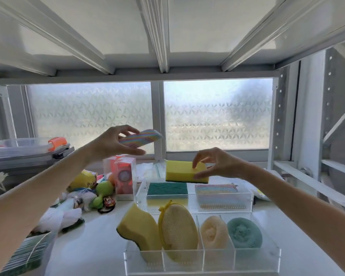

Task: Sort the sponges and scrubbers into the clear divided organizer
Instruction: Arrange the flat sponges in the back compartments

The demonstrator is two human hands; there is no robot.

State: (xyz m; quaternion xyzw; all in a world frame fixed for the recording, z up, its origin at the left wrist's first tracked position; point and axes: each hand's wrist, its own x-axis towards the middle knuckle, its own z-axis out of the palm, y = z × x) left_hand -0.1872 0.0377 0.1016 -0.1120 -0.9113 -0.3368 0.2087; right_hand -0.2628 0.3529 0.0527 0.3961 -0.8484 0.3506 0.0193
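The left hand (116, 144) pinches a rainbow-striped scrubber (140, 137) in a closed grip, held up in the air. The right hand (217, 162) grips a yellow sponge (182, 171) just above the far clear organizer (223, 206), where a green-topped sponge (167, 189) and a second striped scrubber (216, 193) already lie. The near organizer (201, 262), at the surface's front edge, holds a curved yellow sponge (137, 226), a mesh pad (177, 230), a cream scrubber (214, 232) and a teal scrubber (244, 233). No writing is legible.
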